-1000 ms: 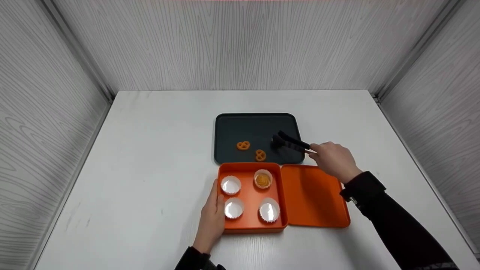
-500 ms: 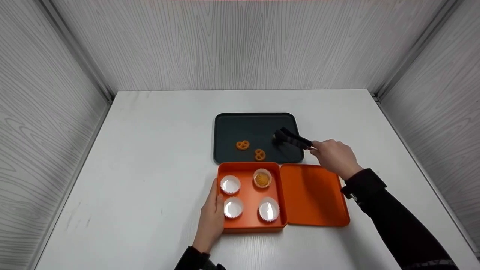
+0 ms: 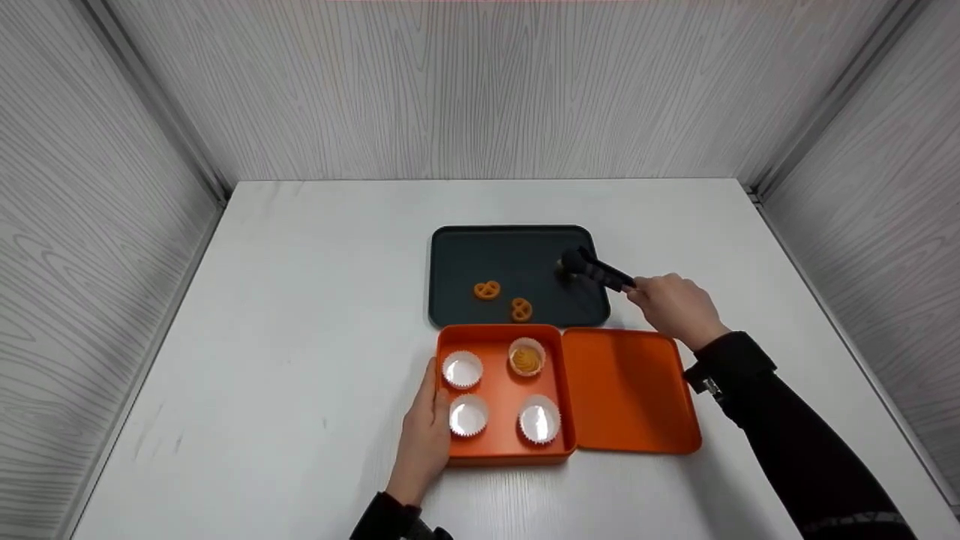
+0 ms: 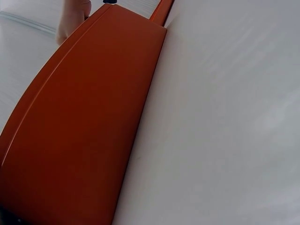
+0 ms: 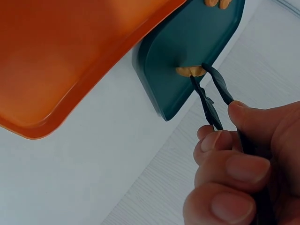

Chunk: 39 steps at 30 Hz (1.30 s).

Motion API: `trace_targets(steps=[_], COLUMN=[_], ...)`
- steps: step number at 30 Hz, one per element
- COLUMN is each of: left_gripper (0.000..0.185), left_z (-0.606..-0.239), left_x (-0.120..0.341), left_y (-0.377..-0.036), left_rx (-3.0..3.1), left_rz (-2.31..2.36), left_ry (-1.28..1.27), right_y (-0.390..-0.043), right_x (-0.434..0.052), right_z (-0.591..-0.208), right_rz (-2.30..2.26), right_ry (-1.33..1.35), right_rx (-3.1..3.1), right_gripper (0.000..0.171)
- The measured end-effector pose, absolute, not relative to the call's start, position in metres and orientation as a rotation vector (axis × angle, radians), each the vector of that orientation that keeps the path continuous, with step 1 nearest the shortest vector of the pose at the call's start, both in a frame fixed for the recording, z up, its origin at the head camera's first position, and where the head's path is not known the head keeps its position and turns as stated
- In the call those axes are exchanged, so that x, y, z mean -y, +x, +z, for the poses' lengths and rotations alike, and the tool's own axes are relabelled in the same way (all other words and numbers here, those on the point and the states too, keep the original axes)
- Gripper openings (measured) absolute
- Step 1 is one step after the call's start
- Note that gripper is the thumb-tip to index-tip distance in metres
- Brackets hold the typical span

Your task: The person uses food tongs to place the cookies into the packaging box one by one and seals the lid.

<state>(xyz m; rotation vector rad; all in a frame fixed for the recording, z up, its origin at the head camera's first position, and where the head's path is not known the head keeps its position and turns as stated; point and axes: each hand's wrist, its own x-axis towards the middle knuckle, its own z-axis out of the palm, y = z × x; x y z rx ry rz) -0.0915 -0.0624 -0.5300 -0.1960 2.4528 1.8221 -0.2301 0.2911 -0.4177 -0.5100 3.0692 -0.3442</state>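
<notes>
The right hand pinches a pair of black tongs between thumb and curled fingers, and in the right wrist view the two tips stand on either side of a small tan cookie on the dark tray, near the tray's right edge. Whether the tips already bite the cookie or only straddle it cannot be told from these views. The left hand lies with straight fingers flat against the left wall of the orange box, just in front of the tray, steadying it. In the box sit four white paper cups: one at the back right already carries a swirled cookie, and the other three, such as the back left one, look empty. Two pretzel-shaped cookies lie on the tray's front half, left of the tongs. The likely trouble is a weak or off-centre grip: the tips are narrow and the cookie small, so it could twist out and drop on the tray, the counter or the open lid to the right of the box. Too hard a squeeze might crumble it. A careless drop into a cup could also tip the light paper.
</notes>
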Motion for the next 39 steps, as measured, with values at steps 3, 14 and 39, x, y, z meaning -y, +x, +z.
trace_targets(steps=[3,14,39], left_gripper=[0.059,0.058,0.058], left_z=[-0.53,-0.529,-0.53], left_x=[0.063,0.063,0.066], left_y=[-0.092,-0.091,-0.087], left_rx=[-2.447,-2.452,-2.481], left_rz=[1.829,1.829,1.86], left_ry=[-0.195,-0.174,-0.127], right_y=[-0.231,-0.234,-0.182], right_x=[-0.292,-0.293,-0.273], right_z=[-0.418,-0.42,-0.43], right_rz=[-0.344,-0.344,-0.303], right_ry=[-0.507,-0.473,-0.948], right_rx=[-3.074,-3.086,-3.299], right_gripper=[0.019,0.023,0.015])
